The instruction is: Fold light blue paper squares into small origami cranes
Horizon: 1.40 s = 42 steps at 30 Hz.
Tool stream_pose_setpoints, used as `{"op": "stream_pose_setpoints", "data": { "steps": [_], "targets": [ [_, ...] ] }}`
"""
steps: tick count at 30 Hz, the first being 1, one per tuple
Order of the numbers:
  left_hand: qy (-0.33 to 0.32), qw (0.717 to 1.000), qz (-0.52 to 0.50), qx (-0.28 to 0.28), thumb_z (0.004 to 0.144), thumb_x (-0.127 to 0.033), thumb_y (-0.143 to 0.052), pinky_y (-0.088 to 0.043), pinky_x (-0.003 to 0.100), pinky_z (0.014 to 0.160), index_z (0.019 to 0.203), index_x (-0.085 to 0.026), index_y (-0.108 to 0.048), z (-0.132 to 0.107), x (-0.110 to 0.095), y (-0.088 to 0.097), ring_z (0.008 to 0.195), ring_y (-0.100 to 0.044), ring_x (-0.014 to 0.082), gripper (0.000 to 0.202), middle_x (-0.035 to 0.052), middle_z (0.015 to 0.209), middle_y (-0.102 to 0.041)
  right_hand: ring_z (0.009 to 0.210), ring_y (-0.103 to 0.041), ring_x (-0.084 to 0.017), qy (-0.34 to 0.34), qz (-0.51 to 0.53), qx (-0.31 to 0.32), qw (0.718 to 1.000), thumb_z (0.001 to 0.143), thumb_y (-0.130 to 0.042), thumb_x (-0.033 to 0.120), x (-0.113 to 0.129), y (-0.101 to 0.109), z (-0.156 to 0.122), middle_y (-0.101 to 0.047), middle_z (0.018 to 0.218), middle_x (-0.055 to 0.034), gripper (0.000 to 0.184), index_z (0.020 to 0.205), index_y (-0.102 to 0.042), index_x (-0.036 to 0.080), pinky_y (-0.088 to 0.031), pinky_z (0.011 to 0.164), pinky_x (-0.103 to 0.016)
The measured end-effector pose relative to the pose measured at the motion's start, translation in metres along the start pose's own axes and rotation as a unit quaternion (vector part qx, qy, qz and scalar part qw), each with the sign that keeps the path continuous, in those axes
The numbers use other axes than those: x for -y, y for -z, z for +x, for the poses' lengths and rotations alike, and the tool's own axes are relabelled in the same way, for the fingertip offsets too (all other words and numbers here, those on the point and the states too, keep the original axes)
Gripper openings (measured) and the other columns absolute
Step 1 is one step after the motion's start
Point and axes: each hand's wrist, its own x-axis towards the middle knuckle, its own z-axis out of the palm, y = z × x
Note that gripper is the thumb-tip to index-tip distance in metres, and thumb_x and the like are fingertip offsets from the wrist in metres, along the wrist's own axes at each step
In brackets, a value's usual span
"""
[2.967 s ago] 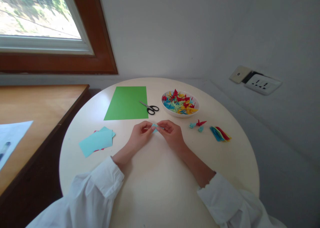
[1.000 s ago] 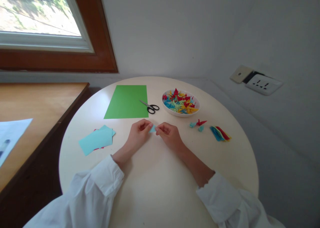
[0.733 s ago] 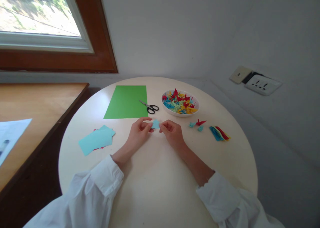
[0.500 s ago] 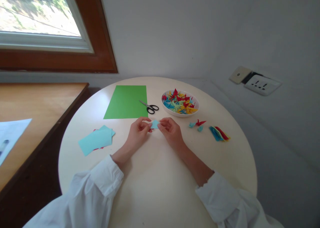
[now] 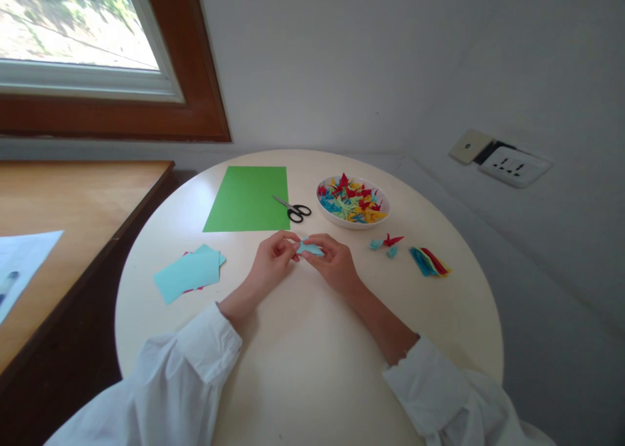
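Observation:
A small light-blue piece of folded paper (image 5: 311, 249) is held between my two hands over the middle of the round table. My left hand (image 5: 277, 254) pinches its left end between thumb and fingers. From the other side my right hand (image 5: 333, 258) grips it, with the thumb and index finger on its middle and the fingers partly covering it. Just beyond the hands lie black-handled scissors (image 5: 296, 213), their blades resting on a green sheet of paper (image 5: 247, 198).
A white bowl (image 5: 336, 223) of colourful paper cranes stands at the back right. Near it lie a red paper crane (image 5: 392, 240), small light-blue folded pieces (image 5: 375, 245) and a fan of coloured paper strips (image 5: 428, 262). Light-blue sheets (image 5: 188, 275) lie at the left over something red.
My right thumb and index finger have shifted left along the paper to its middle. More of the paper now shows between the right fingers. The left hand has barely moved.

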Motion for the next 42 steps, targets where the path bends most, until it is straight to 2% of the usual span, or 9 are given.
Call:
{"op": "stream_pose_setpoints", "data": {
  "steps": [7,14,23,33,38,42],
  "targets": [
    [-0.002,1.0,0.015,-0.004,0.067,-0.03,-0.064,-0.046,0.026,0.063,0.077,-0.013,-0.062,-0.0011,-0.0021,-0.0013,0.064,-0.058,0.0131,0.02,0.0037,0.07,-0.063,0.076,-0.062,-0.017,-0.028,-0.004,-0.02,0.999,0.068,-0.063,0.032,0.0044,0.0009,0.0017,-0.066,0.081,-0.0043,0.016,0.078,-0.063,0.019,-0.051,0.07,-0.029],
    [-0.015,0.998,0.055,-0.016,0.067,-0.029,-0.064,-0.045,0.024,0.061,0.076,-0.013,-0.063,-0.0009,-0.0003,-0.001,0.064,-0.058,0.0135,0.018,0.0044,0.071,-0.064,0.077,-0.062,-0.018,-0.038,-0.024,-0.033,0.998,0.071,-0.061,0.036,0.0029,0.0008,0.003,-0.067,0.08,-0.0054,0.019,0.076,-0.064,0.017,-0.049,0.069,-0.029],
    [-0.027,0.998,0.05,-0.037,0.068,-0.029,-0.063,-0.045,0.025,0.064,0.071,-0.014,-0.065,-0.0003,-0.0018,0.0,0.066,-0.058,0.0143,0.016,0.0041,0.07,-0.066,0.074,-0.062,-0.017,-0.052,0.015,-0.015,0.998,0.063,-0.068,0.032,0.0065,-0.0005,0.002,-0.066,0.079,-0.004,0.021,0.078,-0.062,0.018,-0.051,0.069,-0.028],
    [-0.033,0.999,0.036,0.0,0.068,-0.027,-0.063,-0.047,0.026,0.068,0.071,-0.014,-0.067,-0.0004,-0.0003,-0.0001,0.069,-0.06,0.0148,0.014,0.0048,0.074,-0.068,0.076,-0.06,-0.016,-0.046,0.069,-0.004,0.997,0.065,-0.063,0.026,0.0068,0.0027,0.0037,-0.063,0.076,-0.0015,0.01,0.072,-0.061,0.019,-0.049,0.072,-0.029],
    [-0.013,1.0,-0.016,-0.01,0.064,-0.026,-0.067,-0.049,0.028,0.069,0.072,-0.013,-0.065,-0.0007,-0.0012,-0.0008,0.067,-0.061,0.0144,0.015,0.0042,0.072,-0.067,0.073,-0.059,-0.017,-0.054,0.073,-0.031,0.995,0.063,-0.064,0.027,0.0066,0.0028,0.0042,-0.064,0.074,-0.002,0.012,0.07,-0.06,0.019,-0.049,0.072,-0.031],
    [-0.008,1.0,-0.019,-0.014,0.063,-0.025,-0.067,-0.049,0.027,0.067,0.07,-0.013,-0.064,-0.0002,-0.0012,-0.0009,0.065,-0.061,0.0141,0.014,0.0033,0.068,-0.066,0.072,-0.059,-0.016,-0.061,0.073,-0.059,0.994,0.062,-0.064,0.028,0.005,0.0028,0.0043,-0.063,0.074,-0.0023,0.013,0.071,-0.06,0.018,-0.049,0.071,-0.03]
  ]
}}
